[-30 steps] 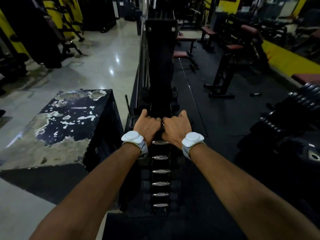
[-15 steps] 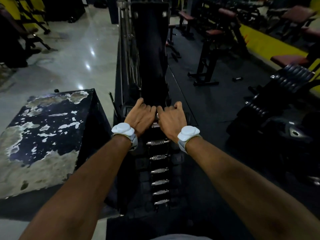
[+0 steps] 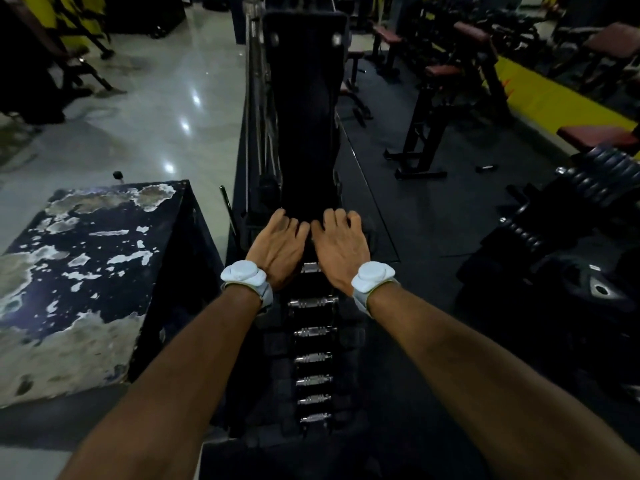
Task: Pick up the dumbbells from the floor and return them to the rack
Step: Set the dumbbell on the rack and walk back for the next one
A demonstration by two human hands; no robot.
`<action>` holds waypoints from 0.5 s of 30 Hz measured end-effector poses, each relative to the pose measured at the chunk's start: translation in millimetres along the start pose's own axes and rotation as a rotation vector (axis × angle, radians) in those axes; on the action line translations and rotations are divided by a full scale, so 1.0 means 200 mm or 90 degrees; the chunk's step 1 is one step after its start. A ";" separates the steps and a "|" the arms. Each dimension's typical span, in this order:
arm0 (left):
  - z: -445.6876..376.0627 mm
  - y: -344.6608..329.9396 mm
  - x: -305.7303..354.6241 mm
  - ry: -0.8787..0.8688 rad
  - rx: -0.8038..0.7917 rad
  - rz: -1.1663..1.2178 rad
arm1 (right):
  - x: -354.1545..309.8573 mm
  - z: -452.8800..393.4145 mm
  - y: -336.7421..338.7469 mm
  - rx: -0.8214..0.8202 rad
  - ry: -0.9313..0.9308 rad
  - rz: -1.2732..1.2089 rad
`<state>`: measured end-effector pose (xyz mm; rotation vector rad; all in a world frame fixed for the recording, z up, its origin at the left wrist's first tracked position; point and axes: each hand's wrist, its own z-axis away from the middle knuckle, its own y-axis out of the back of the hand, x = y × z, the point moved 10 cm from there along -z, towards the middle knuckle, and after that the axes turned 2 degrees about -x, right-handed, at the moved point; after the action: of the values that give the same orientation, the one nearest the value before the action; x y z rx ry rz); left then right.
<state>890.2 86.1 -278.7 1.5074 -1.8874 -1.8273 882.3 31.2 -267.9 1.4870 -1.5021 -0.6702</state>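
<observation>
the dumbbells sit stacked one above another in a narrow upright rack, each showing only a shiny ridged handle while the dark ends blur into the shadowed frame, and the top one is mostly hidden under the hands with just a bit of handle visible between the wrists. the left hand and right hand lie palm down side by side at the top of the rack, fingers stretched forward and loosely spread, gripping nothing that can be seen. a white band wraps each wrist, a chipped dark box stands just left of the rack, and more weights on the right are too dim to make out.
</observation>
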 end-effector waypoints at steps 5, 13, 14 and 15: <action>-0.02 -0.04 0.02 0.017 -0.031 -0.020 | 0.03 -0.02 -0.02 0.017 0.005 0.011; -0.07 0.01 -0.01 0.034 0.052 -0.049 | 0.06 -0.07 -0.05 0.005 -0.045 -0.004; -0.07 -0.01 -0.01 0.043 0.053 -0.042 | 0.06 -0.06 -0.06 0.001 -0.048 -0.009; -0.07 -0.02 -0.01 0.057 0.052 -0.030 | 0.06 -0.06 -0.08 -0.006 -0.050 -0.010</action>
<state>902.7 78.8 -276.5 1.6448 -1.9226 -1.6903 902.2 19.3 -272.4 1.4818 -1.5455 -0.7531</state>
